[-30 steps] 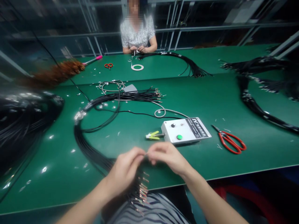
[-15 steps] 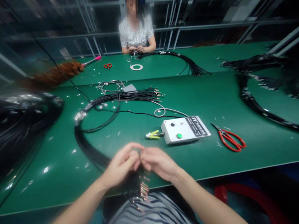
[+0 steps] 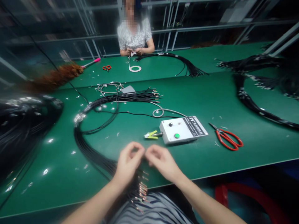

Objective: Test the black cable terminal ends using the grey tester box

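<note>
Black cables (image 3: pixel 92 152), green tabletop (image 3: pixel 191 96), red scissor handles (image 3: pixel 230 140).

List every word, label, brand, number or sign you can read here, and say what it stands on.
"JY": on the dark panel of the white box.
Larger characters beside it: too blurred to read.
Smaller lines below: too small to read.
No other text is legible.

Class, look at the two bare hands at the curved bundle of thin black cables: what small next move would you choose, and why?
Perhaps use the right hand to separate one of the thin, copper-coloured metal tips: they crowd together close by, while the left hand covers part of the cable bundle. Blur hides whether either hand pinches a cable.
</note>
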Demonstrator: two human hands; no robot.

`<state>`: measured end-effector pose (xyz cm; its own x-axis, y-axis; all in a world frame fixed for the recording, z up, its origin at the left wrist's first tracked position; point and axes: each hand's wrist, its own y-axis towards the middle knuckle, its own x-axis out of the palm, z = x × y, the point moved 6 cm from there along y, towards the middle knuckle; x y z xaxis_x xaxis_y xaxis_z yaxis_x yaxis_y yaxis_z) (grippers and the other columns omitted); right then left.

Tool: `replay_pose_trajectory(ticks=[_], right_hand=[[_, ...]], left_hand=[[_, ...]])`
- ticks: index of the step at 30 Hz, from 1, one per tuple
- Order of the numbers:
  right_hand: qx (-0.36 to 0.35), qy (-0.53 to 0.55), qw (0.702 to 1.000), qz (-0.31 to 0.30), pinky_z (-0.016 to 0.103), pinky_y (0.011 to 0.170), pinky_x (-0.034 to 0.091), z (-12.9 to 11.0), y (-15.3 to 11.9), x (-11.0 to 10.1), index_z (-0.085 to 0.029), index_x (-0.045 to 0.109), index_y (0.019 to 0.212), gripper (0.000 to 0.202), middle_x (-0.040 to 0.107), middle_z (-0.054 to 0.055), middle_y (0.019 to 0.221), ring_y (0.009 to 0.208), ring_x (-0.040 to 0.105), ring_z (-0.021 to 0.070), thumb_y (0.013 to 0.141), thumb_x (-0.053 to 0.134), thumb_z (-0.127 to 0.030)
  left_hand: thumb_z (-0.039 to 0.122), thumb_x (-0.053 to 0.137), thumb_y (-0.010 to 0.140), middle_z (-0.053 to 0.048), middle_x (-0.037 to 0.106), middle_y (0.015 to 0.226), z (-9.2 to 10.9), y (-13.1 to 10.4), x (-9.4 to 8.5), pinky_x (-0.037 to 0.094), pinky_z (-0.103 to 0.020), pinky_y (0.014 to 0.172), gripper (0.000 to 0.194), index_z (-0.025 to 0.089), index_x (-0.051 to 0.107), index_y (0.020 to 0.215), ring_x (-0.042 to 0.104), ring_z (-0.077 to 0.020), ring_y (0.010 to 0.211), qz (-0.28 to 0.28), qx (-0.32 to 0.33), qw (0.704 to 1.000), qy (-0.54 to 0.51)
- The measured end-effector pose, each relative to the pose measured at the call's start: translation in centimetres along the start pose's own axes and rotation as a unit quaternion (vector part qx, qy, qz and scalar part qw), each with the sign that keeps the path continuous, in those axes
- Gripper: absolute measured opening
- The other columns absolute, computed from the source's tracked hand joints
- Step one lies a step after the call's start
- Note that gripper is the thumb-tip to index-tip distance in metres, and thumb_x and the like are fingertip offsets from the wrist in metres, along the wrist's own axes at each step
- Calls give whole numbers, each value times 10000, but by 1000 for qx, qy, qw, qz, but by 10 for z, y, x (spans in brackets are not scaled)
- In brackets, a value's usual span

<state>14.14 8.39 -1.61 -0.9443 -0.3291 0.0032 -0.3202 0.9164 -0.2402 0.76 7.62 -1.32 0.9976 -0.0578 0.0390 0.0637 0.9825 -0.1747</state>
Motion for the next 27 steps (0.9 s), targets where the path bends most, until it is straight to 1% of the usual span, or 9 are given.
replay_pose_trajectory(ticks=[2, 6, 9, 13, 16, 19, 22, 25, 27], right_hand=[[-14, -63, 998, 4, 237, 567, 425, -2, 0, -5, -173, 600, 773, 174, 579, -19, 657, 583, 553, 120, 851, 592, -328], [-89, -208, 974, 19, 240, 605, 414, -16, -4, -16, -192, 618, 793, 133, 619, 1, 755, 672, 561, 130, 884, 550, -260], [-115, -247, 962, 23, 240, 607, 406, -20, -5, -20, -199, 617, 792, 127, 615, -1, 767, 669, 551, 125, 887, 543, -238], [-65, -139, 988, -8, 238, 587, 419, -7, -1, -18, -184, 624, 802, 163, 616, 4, 744, 641, 549, 122, 885, 572, -314], [-13, -13, 999, -39, 243, 580, 442, 2, 2, -12, -163, 625, 832, 248, 601, -4, 699, 599, 557, 118, 855, 618, -410], [2, 17, 999, -43, 235, 571, 429, 4, 3, -9, -154, 621, 803, 279, 582, -16, 665, 569, 548, 107, 822, 654, -430], [2, 4, 999, -36, 230, 562, 416, 5, 4, -8, -161, 607, 774, 255, 571, -21, 655, 559, 544, 104, 834, 640, -407], [-22, -67, 997, -18, 233, 571, 417, 2, 4, -11, -175, 600, 780, 210, 589, -15, 667, 590, 558, 118, 875, 592, -362], [-59, -158, 986, 6, 237, 589, 414, -6, 3, -14, -185, 605, 786, 181, 619, -3, 711, 628, 565, 127, 899, 558, -318]], left_hand=[[340, 602, 908, 54, 471, 702, 0, 0, 0, 237, -168, 422, 174, 180, 546, 871, 340, -43, 470, 9, -4, 1000, 7], [293, 568, 926, 10, 538, 809, 6, 1, 2, 352, -189, 533, 152, 168, 557, 839, 458, -85, 611, -13, 54, 993, 105], [290, 515, 957, 0, 547, 836, 6, 1, 5, 416, -221, 640, 133, 175, 563, 910, 511, -120, 708, -51, 66, 987, 138], [283, 580, 930, -34, 568, 993, 9, 0, 11, 458, -262, 754, 305, 217, 560, 1227, 551, -150, 822, -127, 65, 980, 140], [250, 630, 898, -58, 576, 1010, 16, 2, 13, 453, -284, 828, 231, 213, 675, 1122, 561, -183, 928, -158, 98, 973, 136], [247, 678, 861, -50, 580, 930, 17, 7, 10, 452, -271, 793, 102, 175, 723, 918, 567, -176, 884, -136, 100, 980, 102], [256, 698, 841, -32, 585, 854, 11, 11, 6, 441, -244, 727, 117, 148, 678, 801, 564, -148, 796, -102, 78, 990, 66], [311, 642, 882, 36, 514, 651, -1, 12, 5, 361, -204, 536, 171, 154, 597, 829, 478, -94, 552, -69, 18, 997, 38], [329, 593, 913, 64, 468, 586, -4, 9, 5, 323, -205, 487, 169, 166, 571, 876, 430, -88, 476, -52, 5, 997, 53]])
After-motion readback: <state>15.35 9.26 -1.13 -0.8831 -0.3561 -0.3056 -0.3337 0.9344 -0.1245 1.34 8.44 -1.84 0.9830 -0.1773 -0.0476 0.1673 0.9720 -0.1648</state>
